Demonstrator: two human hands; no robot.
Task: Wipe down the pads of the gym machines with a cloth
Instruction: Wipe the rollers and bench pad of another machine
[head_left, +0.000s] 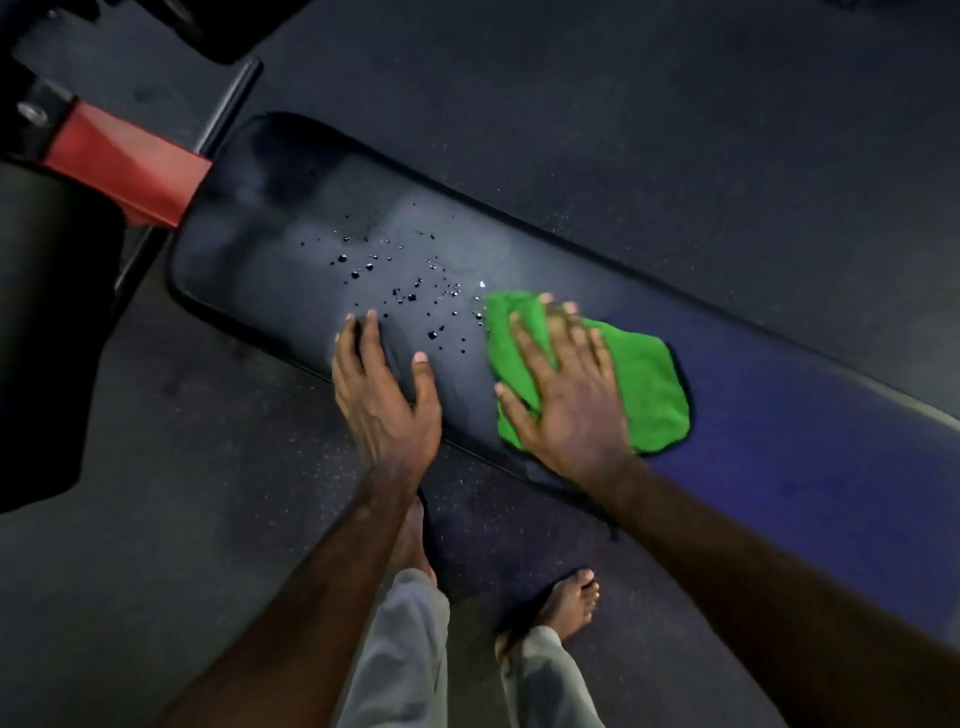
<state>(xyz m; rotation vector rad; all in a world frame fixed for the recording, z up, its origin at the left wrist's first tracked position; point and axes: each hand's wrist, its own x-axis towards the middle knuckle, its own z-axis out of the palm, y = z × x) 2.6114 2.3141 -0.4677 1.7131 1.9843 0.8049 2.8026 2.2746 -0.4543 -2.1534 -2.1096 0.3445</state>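
Head view: I see my right hand (561, 384) spread flat, pressing the crumpled green microfibre cloth (644, 379) onto the long black vinyl bench pad (291, 218). My left hand (382, 384) lies open on the pad's near edge beside dark droplets (410, 296). Motion blur smears the right fingertips; the pad's far right end is cut off.

Red frame bracket (124, 166) and dark speckled floor (623, 104) around

Both arms reach forward and down. Left hand (382, 395) flat, fingers straight and spread, palm down. Right hand (563, 395) flat too, fingers splayed (fingertips blurred), pressing down. Bare feet (569, 605) below.
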